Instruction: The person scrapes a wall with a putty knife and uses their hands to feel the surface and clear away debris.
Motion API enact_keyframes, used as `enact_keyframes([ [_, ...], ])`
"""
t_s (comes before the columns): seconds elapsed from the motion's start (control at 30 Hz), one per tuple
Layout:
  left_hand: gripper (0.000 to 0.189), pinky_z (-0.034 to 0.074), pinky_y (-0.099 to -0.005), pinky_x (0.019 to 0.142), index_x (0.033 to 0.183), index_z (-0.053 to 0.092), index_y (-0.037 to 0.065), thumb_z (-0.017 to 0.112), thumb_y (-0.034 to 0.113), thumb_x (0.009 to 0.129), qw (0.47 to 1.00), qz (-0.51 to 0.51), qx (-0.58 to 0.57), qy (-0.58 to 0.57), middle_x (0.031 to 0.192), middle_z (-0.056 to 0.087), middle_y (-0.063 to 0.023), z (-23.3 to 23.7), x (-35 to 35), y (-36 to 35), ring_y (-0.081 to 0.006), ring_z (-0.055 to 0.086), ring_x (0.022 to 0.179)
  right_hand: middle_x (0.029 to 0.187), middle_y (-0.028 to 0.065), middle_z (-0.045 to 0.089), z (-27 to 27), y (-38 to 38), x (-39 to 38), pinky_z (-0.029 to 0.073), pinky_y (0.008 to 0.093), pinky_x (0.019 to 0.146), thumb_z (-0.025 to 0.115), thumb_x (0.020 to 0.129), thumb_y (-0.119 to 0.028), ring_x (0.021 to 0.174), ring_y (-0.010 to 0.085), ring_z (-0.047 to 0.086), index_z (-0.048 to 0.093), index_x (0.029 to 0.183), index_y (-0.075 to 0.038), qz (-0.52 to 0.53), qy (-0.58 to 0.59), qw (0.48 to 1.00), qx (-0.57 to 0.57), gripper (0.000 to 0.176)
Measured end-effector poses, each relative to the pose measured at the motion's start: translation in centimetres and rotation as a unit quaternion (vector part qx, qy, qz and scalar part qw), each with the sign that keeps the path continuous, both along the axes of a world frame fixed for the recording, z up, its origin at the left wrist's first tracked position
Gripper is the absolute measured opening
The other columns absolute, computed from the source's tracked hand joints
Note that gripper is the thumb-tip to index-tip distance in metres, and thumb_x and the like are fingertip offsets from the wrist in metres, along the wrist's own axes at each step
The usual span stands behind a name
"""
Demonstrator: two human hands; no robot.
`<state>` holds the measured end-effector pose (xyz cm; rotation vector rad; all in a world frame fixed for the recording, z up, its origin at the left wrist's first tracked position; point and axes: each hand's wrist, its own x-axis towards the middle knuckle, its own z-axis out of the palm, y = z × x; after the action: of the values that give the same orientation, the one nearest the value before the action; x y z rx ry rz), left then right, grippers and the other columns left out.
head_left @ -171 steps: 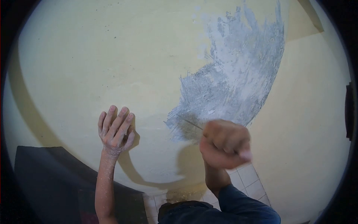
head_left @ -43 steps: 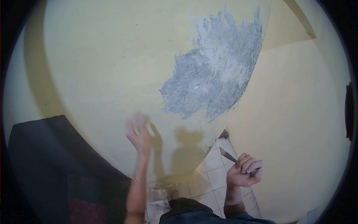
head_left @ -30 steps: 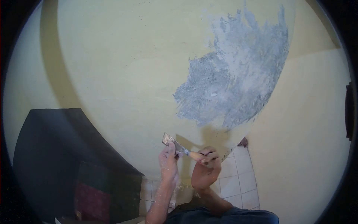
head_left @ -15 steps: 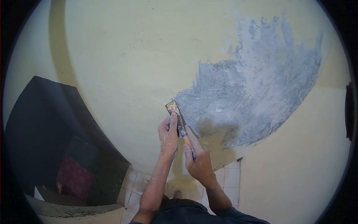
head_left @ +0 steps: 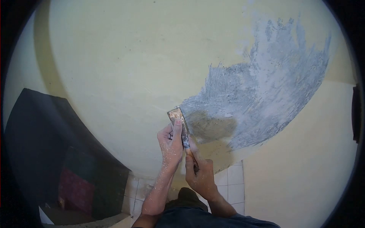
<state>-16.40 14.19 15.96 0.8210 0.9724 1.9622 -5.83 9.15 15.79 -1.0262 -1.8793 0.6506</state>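
Both hands are on one scraper (head_left: 184, 131), whose flat, paint-flecked blade lies against the yellow wall (head_left: 125, 76) at the lower left edge of a grey scraped patch (head_left: 273, 83). My left hand (head_left: 171, 142) pinches the blade, thumb on top, and white dust covers its fingers and forearm. Around the wooden handle below, my right hand (head_left: 201, 173) is closed, its index finger stretched up along the tool. A shadow falls on the lower part of the patch.
Tiled floor (head_left: 230, 182) shows below the wall. At the left is a dark opening (head_left: 42, 133) with a red panel (head_left: 76, 190) inside. A second wall face (head_left: 300, 163) stands at the right, with a dark object (head_left: 356, 114) at its far edge.
Both hands and the scraper have shifted slightly down in view, still at the patch's left edge. The view has moved, and a dark-clothed knee or leg now shows at the bottom.
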Motion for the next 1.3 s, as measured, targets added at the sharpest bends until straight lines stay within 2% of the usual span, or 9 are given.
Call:
enact_keyframes([
  [0.13, 0.037, 0.028, -0.0213, 0.047, 0.066, 0.056, 0.005, 0.056, 0.026, 0.097, 1.0, 0.007, 0.007, 0.027, 0.059, 0.046, 0.0087, 0.1, -0.6, 0.3, -0.0003, 0.035, 0.054, 0.055, 0.014, 0.056, 0.5, -0.3, -1.0, 0.042, 0.0333, 0.045, 0.056, 0.089, -0.006, 0.043, 0.0242, 0.055, 0.046, 0.135, -0.002, -0.015, 0.021, 0.999, -0.022, 0.048],
  [0.23, 0.037, 0.027, -0.0216, 0.047, 0.065, 0.056, 0.005, 0.056, 0.024, 0.097, 0.998, 0.008, -0.004, 0.064, 0.059, 0.046, 0.0088, -0.8, -1.1, 0.2, -0.0003, 0.035, 0.054, 0.055, 0.0059, 0.047, -1.6, 0.1, -1.2, 0.033, 0.026, 0.044, 0.049, 0.091, -0.002, 0.046, 0.0083, 0.042, 0.043, 0.136, 0.005, 0.006, 0.044, 0.999, 0.03, 0.046],
  [0.33, 0.038, 0.027, -0.0219, 0.047, 0.064, 0.055, 0.004, 0.056, 0.024, 0.097, 0.998, 0.013, 0.006, 0.057, 0.058, 0.044, 0.0092, -0.4, -1.2, 0.5, -0.0003, 0.035, 0.054, 0.056, 0.0041, 0.048, -1.3, -0.1, -1.2, 0.032, 0.0244, 0.045, 0.048, 0.092, -0.002, 0.048, 0.0065, 0.042, 0.043, 0.135, 0.005, 0.004, 0.041, 0.999, 0.02, 0.044],
  [0.57, 0.039, 0.026, -0.0215, 0.047, 0.063, 0.052, 0.005, 0.056, 0.024, 0.097, 0.992, 0.024, -0.014, 0.122, 0.058, 0.043, 0.0099, -1.0, -1.2, 0.4, -0.0001, 0.034, 0.054, 0.055, 0.0, 0.041, -1.7, 0.2, -1.6, 0.029, 0.0235, 0.044, 0.048, 0.094, -0.004, 0.049, 0.0033, 0.037, 0.045, 0.135, 0.005, 0.002, 0.067, 0.998, 0.013, 0.041],
  [0.63, 0.039, 0.025, -0.0219, 0.046, 0.063, 0.052, 0.004, 0.057, 0.023, 0.096, 0.996, 0.011, 0.001, 0.088, 0.057, 0.042, 0.0095, 0.2, -1.4, 0.3, -0.0003, 0.033, 0.054, 0.055, -0.0004, 0.039, -1.2, 0.2, -1.9, 0.028, 0.0236, 0.044, 0.048, 0.094, -0.003, 0.05, 0.0029, 0.036, 0.045, 0.134, 0.005, -0.001, 0.062, 0.998, 0.009, 0.041],
  [0.7, 0.039, 0.025, -0.0225, 0.046, 0.062, 0.051, 0.003, 0.057, 0.022, 0.096, 0.997, -0.015, 0.002, 0.07, 0.057, 0.041, 0.0092, 1.0, -1.9, 0.1, -0.0005, 0.033, 0.054, 0.055, -0.0005, 0.039, -1.1, -0.2, -1.7, 0.028, 0.0238, 0.044, 0.047, 0.094, -0.003, 0.05, 0.003, 0.036, 0.044, 0.134, 0.006, 0.001, 0.062, 0.998, -0.012, 0.041],
  [0.8, 0.039, 0.026, -0.0229, 0.045, 0.063, 0.051, 0.003, 0.056, 0.021, 0.096, 0.988, 0.034, -0.013, 0.153, 0.057, 0.041, 0.0089, -0.7, -1.4, 0.0, -0.0007, 0.034, 0.053, 0.056, -0.0007, 0.04, -1.8, -0.3, -1.7, 0.029, 0.0237, 0.044, 0.046, 0.094, -0.003, 0.051, 0.003, 0.037, 0.044, 0.135, 0.006, 0.004, 0.083, 0.996, -0.015, 0.041],
  [0.9, 0.039, 0.026, -0.0233, 0.045, 0.062, 0.05, 0.002, 0.055, 0.021, 0.096, 0.995, 0.006, -0.014, 0.102, 0.056, 0.041, 0.0085, 0.4, -1.7, 0.1, -0.001, 0.034, 0.053, 0.056, -0.0014, 0.042, -1.7, 0.0, -1.9, 0.031, 0.0229, 0.045, 0.046, 0.095, -0.004, 0.051, 0.0032, 0.038, 0.042, 0.136, 0.005, 0.015, 0.079, 0.997, -0.019, 0.042],
  [1.3, 0.041, 0.026, -0.023, 0.045, 0.061, 0.053, 0.003, 0.057, 0.024, 0.096, 0.989, 0.012, -0.001, 0.148, 0.057, 0.042, 0.0088, 1.0, -1.8, -0.3, -0.0007, 0.034, 0.054, 0.059, -0.0032, 0.046, -1.6, -0.5, -1.6, 0.034, 0.0207, 0.049, 0.043, 0.097, -0.008, 0.053, 0.0029, 0.041, 0.036, 0.14, 0.007, 0.042, 0.105, 0.992, -0.057, 0.046],
])
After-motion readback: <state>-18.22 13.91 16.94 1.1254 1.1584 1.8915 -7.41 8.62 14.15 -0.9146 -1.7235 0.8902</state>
